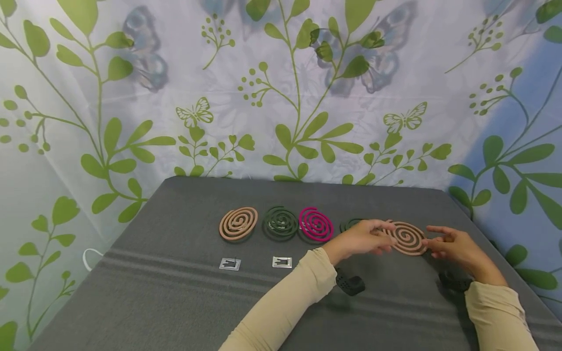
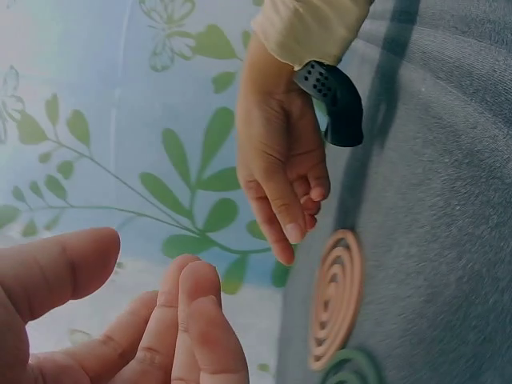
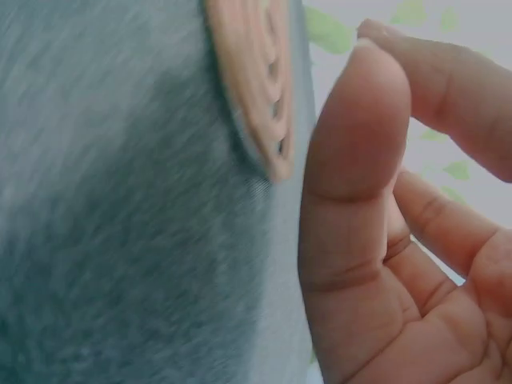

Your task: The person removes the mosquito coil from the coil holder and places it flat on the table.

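A tan mosquito coil [image 1: 406, 237] lies on the grey table between my two hands. My left hand [image 1: 365, 237] hovers at its left side, fingers loosely extended with nothing between them, and overlaps its edge in the head view. My right hand [image 1: 454, 247] is at its right edge, thumb and fingers apart from the coil in the left wrist view. A dark green coil [image 1: 350, 223] is partly hidden behind my left hand. Farther left lie a magenta coil [image 1: 317, 224], another dark green coil [image 1: 281, 222] and a second tan coil [image 1: 238, 223].
Two small metal coil stands [image 1: 230, 264] lie in front of the left coils. The grey table [image 1: 153, 292] backs onto a curtain [image 1: 246, 107] printed with leaves and butterflies. A white loop [image 1: 88, 258] shows beside the table's left edge.
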`<state>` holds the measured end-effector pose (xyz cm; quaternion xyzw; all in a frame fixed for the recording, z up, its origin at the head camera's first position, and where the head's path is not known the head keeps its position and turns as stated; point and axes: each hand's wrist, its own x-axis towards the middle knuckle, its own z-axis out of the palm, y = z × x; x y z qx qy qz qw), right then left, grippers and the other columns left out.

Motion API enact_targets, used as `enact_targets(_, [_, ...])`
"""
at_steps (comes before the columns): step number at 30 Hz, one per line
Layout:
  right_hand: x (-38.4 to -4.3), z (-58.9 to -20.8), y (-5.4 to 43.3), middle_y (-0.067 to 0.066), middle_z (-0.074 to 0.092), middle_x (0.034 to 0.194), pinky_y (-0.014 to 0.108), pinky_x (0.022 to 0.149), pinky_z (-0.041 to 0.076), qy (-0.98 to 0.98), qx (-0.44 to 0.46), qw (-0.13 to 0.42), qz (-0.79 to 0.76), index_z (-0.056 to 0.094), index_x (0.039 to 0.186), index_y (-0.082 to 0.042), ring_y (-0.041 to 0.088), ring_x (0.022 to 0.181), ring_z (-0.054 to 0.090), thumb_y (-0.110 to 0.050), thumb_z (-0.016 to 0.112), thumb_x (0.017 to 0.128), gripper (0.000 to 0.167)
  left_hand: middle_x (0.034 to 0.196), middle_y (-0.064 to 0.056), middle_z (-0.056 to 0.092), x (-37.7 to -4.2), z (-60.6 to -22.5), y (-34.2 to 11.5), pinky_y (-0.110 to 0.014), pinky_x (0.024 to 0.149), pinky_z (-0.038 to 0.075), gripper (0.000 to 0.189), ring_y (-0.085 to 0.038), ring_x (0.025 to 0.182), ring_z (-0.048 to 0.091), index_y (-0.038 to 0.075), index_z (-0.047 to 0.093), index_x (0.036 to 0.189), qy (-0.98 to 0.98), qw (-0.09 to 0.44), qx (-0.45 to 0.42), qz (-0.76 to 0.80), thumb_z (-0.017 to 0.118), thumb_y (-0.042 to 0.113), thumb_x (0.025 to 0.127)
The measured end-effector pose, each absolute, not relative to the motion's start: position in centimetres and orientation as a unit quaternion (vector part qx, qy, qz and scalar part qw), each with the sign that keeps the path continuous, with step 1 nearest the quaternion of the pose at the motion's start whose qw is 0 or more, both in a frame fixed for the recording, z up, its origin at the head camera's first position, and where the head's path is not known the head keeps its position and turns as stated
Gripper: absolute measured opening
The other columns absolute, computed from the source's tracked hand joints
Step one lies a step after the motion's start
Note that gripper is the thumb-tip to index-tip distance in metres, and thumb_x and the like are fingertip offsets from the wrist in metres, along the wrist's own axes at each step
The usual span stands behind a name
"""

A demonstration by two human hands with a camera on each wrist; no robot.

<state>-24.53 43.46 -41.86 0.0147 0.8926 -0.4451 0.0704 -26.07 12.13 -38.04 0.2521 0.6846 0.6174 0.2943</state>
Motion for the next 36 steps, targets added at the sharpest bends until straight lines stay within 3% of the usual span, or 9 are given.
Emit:
enact_targets(4, [-24.4,-41.3,42.9,0.012,0.075,0.105,0.029,0.074,0.062,0.891,-0.012,0.053,-0.450,0.030,0.154,0.025,0.010,0.082,0.071,-0.009,0.065,0.109,0.067,0.114,-0.007,0.077,-25.4,-36.9,10.9,-0.028,0.092,0.060,0.046,-0.002,0.091,0.069,0.005,0.060,0.153,0.685,0.284,0.273,0.613,0.068,0.012,0.108])
enact_targets(8, [-24.4,-41.1,42.4,0.005,0.075,0.106,0.028,0.074,0.062,0.885,-0.046,0.033,-0.462,0.043,0.154,0.017,0.010,0.085,0.072,-0.009,0.068,0.108,0.058,0.117,-0.002,0.076,-24.8,-36.0,9.4,-0.023,0.091,0.057,0.046,0.000,0.095,0.068,0.008,0.061,0.153,0.692,0.268,0.303,0.598,0.068,0.014,0.109])
enact_targets(12, [-24.3,-40.6,41.7,-0.001,0.074,0.103,0.028,0.075,0.061,0.880,-0.064,0.020,-0.471,0.058,0.151,-0.007,0.012,0.086,0.072,-0.012,0.069,0.109,0.044,0.125,-0.003,0.076,-24.5,-35.3,8.0,-0.022,0.094,0.056,0.044,0.002,0.102,0.068,0.009,0.061,0.153,0.703,0.241,0.332,0.581,0.067,0.014,0.110])
enact_targets(15, [-24.2,-40.2,40.9,-0.002,0.073,0.101,0.029,0.074,0.061,0.877,-0.074,0.012,-0.474,0.059,0.149,-0.015,0.014,0.085,0.071,-0.014,0.067,0.110,0.040,0.132,-0.013,0.074,-24.3,-35.0,6.9,-0.020,0.094,0.053,0.043,0.001,0.107,0.068,0.007,0.061,0.153,0.698,0.221,0.350,0.584,0.066,0.011,0.110])
enact_targets(19, [-24.2,-39.7,39.9,-0.005,0.071,0.099,0.031,0.074,0.061,0.872,-0.097,0.003,-0.479,0.061,0.145,-0.029,0.014,0.084,0.071,-0.012,0.065,0.111,0.038,0.136,-0.021,0.072,-23.9,-34.6,5.4,-0.021,0.097,0.054,0.043,-0.001,0.111,0.069,0.005,0.060,0.153,0.692,0.193,0.366,0.592,0.064,0.008,0.110])
enact_targets(23, [-24.3,-39.4,39.0,-0.009,0.071,0.100,0.031,0.074,0.061,0.869,-0.127,-0.015,-0.477,0.060,0.135,-0.046,0.013,0.087,0.072,-0.010,0.064,0.110,0.044,0.134,-0.020,0.073,-23.9,-34.5,3.9,-0.022,0.097,0.054,0.042,-0.007,0.113,0.069,0.004,0.059,0.153,0.693,0.161,0.378,0.593,0.063,0.008,0.111])
enact_targets(29, [-24.3,-39.2,37.5,-0.009,0.073,0.102,0.028,0.076,0.061,0.856,-0.159,-0.025,-0.491,0.065,0.138,-0.039,0.013,0.088,0.073,-0.006,0.064,0.110,0.044,0.130,-0.016,0.075,-24.1,-34.6,1.8,-0.022,0.088,0.054,0.042,-0.032,0.118,0.070,0.005,0.060,0.152,0.701,0.117,0.391,0.585,0.064,0.009,0.111])
enact_targets(32, [-24.3,-39.2,36.7,-0.008,0.074,0.103,0.027,0.076,0.061,0.850,-0.172,-0.029,-0.497,0.069,0.141,-0.029,0.012,0.089,0.073,-0.004,0.065,0.109,0.040,0.129,-0.015,0.076,-24.2,-34.6,0.8,-0.025,0.087,0.055,0.041,-0.031,0.115,0.071,0.005,0.061,0.151,0.706,0.102,0.393,0.581,0.065,0.011,0.110])
enact_targets(36, [-24.3,-39.4,35.6,-0.005,0.075,0.105,0.026,0.077,0.061,0.845,-0.191,-0.037,-0.498,0.069,0.144,-0.016,0.012,0.090,0.073,-0.003,0.064,0.109,0.037,0.128,-0.015,0.076,-24.4,-34.8,-0.3,-0.027,0.086,0.055,0.041,-0.017,0.110,0.072,0.003,0.061,0.151,0.712,0.089,0.393,0.575,0.064,0.010,0.110])
